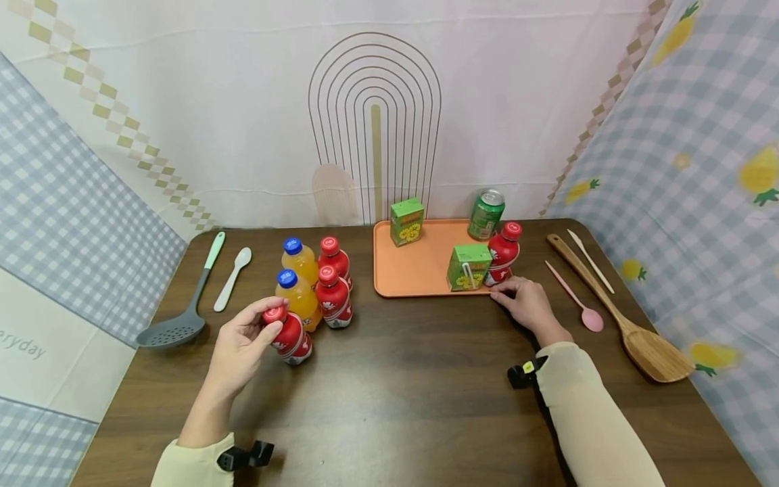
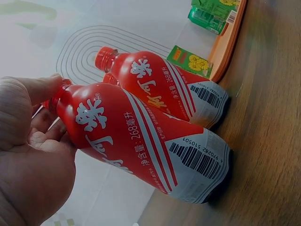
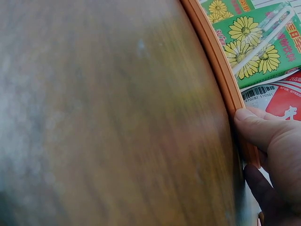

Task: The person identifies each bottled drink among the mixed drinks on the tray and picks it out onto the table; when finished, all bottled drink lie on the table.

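My left hand (image 1: 239,350) grips a red bottle (image 1: 294,342) by its cap and neck, thumb on one side and fingers on the other. In the left wrist view that bottle (image 2: 141,141) stands on the table beside another red bottle (image 2: 155,87). My right hand (image 1: 528,306) pinches the front right corner of an orange tray (image 1: 420,270); the right wrist view shows the thumb on top of the rim (image 3: 218,66). On the tray are a green drink carton (image 1: 406,222), a second carton (image 1: 468,267) with a straw, a green can (image 1: 486,214) and a red bottle (image 1: 504,253).
Two orange drink bottles with blue caps (image 1: 299,297) and two red bottles (image 1: 334,297) stand close behind the held one. A grey slotted turner (image 1: 176,329) and white spoon (image 1: 234,279) lie left. On the right lie a pink spoon (image 1: 590,318), wooden spatula (image 1: 654,353) and thin knife (image 1: 590,260).
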